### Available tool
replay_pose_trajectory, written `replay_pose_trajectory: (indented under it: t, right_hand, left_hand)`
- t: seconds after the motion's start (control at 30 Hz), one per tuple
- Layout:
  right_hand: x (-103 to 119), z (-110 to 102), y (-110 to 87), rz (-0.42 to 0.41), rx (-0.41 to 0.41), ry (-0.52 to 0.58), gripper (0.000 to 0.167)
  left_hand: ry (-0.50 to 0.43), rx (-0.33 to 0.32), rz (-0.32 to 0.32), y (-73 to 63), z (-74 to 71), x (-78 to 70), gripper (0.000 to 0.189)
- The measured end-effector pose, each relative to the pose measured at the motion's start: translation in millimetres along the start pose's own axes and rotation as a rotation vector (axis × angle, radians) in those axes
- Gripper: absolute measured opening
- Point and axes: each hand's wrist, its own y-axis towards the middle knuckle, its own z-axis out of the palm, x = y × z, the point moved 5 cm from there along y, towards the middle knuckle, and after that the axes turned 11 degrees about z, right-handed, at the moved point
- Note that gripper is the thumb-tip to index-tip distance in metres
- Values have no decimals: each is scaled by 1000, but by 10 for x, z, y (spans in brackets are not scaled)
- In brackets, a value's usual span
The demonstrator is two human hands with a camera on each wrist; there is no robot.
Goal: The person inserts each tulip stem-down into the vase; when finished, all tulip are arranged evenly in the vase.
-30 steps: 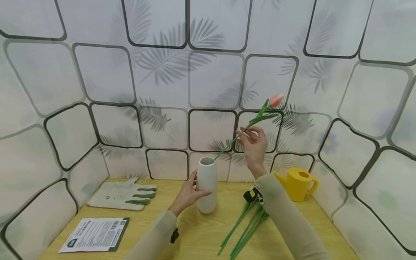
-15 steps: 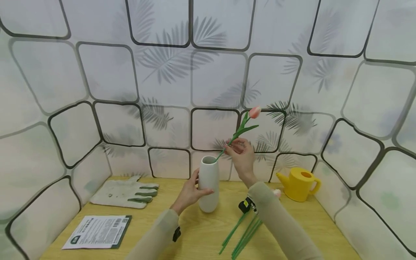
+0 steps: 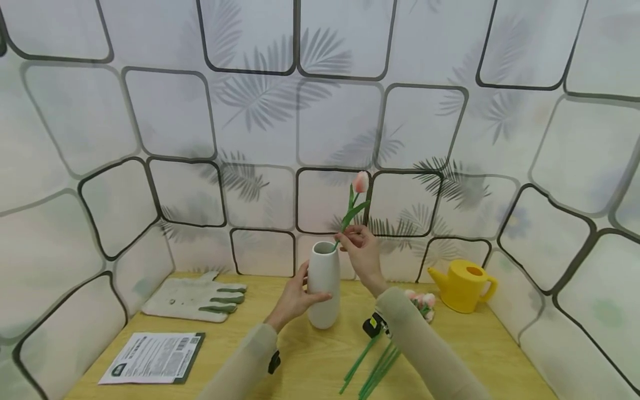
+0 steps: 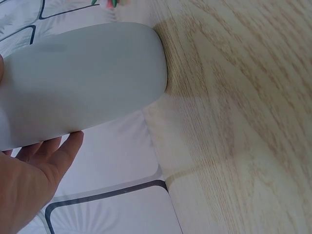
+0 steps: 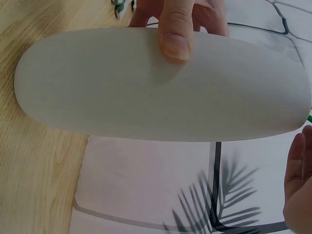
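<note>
My left hand grips a tall white vase that stands upright on the table. In the right wrist view the thumb lies across the vase's near side, and the other fingers go behind it. A pink tulip with green leaves stands nearly upright above the vase mouth. My right hand pinches its green stem close to the rim, and the stem's lower end is hidden inside the vase. Several more pink tulips lie on the table, partly covered by my right forearm.
A yellow watering can stands at the back right. White and green work gloves lie at the back left, with a printed packet in front of them. A patterned curtain encloses the wooden table on three sides.
My right hand has come down and left toward the vase, lowering the stem into it. The tulip has swung from a slant to nearly upright. My left hand keeps its hold on the vase.
</note>
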Motion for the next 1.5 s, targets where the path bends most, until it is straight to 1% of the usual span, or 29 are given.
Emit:
replay_pose_trajectory:
  t: [0.13, 0.3, 0.43, 0.53, 0.8, 1.03, 1.23, 1.5]
  right_hand:
    - [-54, 25, -18, 40, -8, -48, 21]
    - [-82, 55, -18, 79, -25, -69, 23]
    - [-118, 71, -22, 135, -24, -65, 27]
    - [-150, 77, -30, 160, -13, -54, 28]
    - [-148, 80, -38, 132, -14, -30, 26]
    - [-136, 96, -44, 125, -33, -45, 25]
    - [-152, 103, -43, 143, -25, -39, 20]
    - [-163, 106, -25, 166, -8, -51, 23]
  left_hand:
    - [5, 8, 1, -8, 14, 14, 98]
    - [7, 6, 0, -6, 13, 18, 98]
    - [3, 6, 2, 0, 7, 12, 98]
    - [2, 7, 4, 0, 5, 11, 98]
    - [5, 1, 9, 2, 7, 12, 98]
    - [20, -5, 6, 2, 9, 0, 97]
    - [15, -4, 8, -6, 8, -12, 97]
    - [6, 0, 18, -10, 8, -12, 95]
